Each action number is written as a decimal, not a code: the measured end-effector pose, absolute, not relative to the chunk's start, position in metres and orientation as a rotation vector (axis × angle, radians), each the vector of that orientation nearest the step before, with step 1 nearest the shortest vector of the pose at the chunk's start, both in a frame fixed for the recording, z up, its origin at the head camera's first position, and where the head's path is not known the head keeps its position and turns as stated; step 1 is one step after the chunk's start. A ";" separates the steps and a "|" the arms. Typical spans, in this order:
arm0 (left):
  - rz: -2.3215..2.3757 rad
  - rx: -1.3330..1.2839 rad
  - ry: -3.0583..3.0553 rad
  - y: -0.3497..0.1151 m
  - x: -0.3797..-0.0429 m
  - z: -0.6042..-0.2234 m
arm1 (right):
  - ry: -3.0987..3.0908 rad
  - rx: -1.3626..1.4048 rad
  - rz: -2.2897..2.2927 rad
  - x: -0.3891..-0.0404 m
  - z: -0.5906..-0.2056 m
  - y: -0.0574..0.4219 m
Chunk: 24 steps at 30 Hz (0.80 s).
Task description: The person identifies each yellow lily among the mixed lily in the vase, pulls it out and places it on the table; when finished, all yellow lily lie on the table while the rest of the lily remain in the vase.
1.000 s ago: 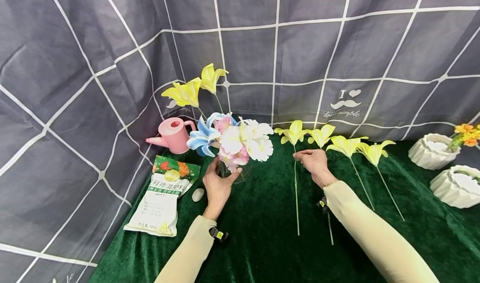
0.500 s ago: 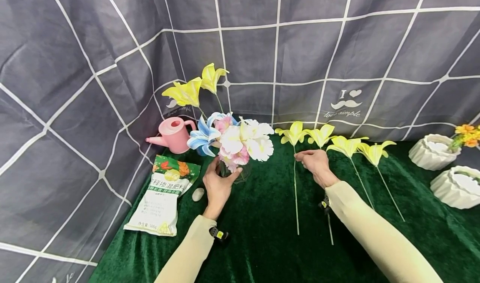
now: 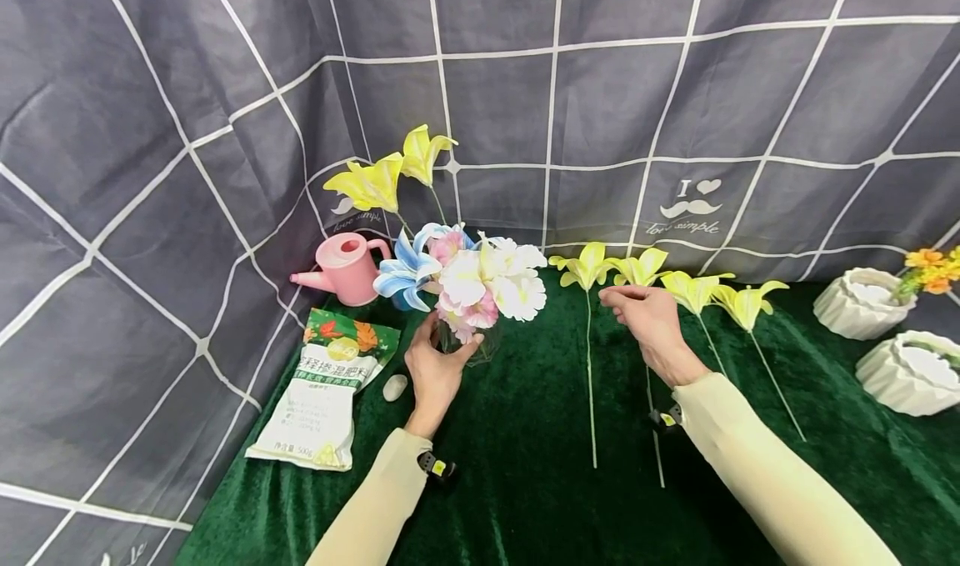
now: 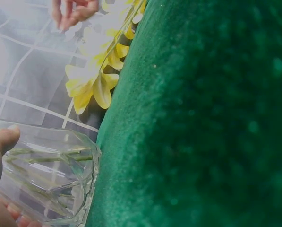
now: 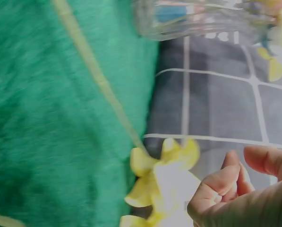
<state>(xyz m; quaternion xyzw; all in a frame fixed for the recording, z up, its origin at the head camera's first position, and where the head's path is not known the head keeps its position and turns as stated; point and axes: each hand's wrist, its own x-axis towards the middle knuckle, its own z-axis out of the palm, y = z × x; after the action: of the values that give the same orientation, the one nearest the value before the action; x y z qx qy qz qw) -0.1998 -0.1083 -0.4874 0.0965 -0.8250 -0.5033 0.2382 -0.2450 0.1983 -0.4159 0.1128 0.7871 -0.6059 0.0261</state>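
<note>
My left hand (image 3: pixel 435 372) grips a clear glass vase (image 4: pixel 55 168), with thumb and fingers around its side. Stems show through the glass in the left wrist view. White flowers (image 3: pixel 480 278), pink blooms and a blue lily (image 3: pixel 405 272) crowd its mouth, and two yellow lilies (image 3: pixel 371 184) rise behind. To the right, several yellow lilies lie side by side on the green cloth. My right hand (image 3: pixel 648 326) hovers just right of the leftmost lily's stem (image 3: pixel 591 383), touching nothing visible. In the right wrist view its thumb (image 5: pixel 263 158) is apart from loosely bent fingers, holding nothing.
A pink watering can (image 3: pixel 348 270), a fertilizer bag (image 3: pixel 318 408) and a pale stone (image 3: pixel 395 388) stand left of the vase. Two white ribbed pots (image 3: pixel 903 387) sit at the far right, near orange flowers (image 3: pixel 932 267). A grey grid curtain (image 3: pixel 615 107) hangs behind.
My right hand has let go of the leftmost yellow lily's stem and shifted right, away from it. That lily lies where it was. My left hand stays on the vase.
</note>
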 end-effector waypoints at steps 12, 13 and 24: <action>-1.348 0.270 -2.253 -0.110 -0.202 -0.489 | 2.554 0.110 -2.040 -0.243 -0.360 0.175; -1.351 0.270 -2.255 -0.110 -0.202 -0.489 | 2.547 0.084 -2.066 -0.243 -0.354 0.173; -1.357 0.267 -2.260 -0.110 -0.201 -0.488 | 2.640 -0.158 -1.981 -0.262 -0.296 0.129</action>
<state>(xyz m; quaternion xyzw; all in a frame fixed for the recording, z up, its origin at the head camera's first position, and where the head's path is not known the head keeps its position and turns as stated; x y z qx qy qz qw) -0.2015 -0.1097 -0.4882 0.0977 -0.8273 -0.4967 0.2436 -0.2620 0.1287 -0.2958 -0.0478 0.7963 -0.5976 -0.0811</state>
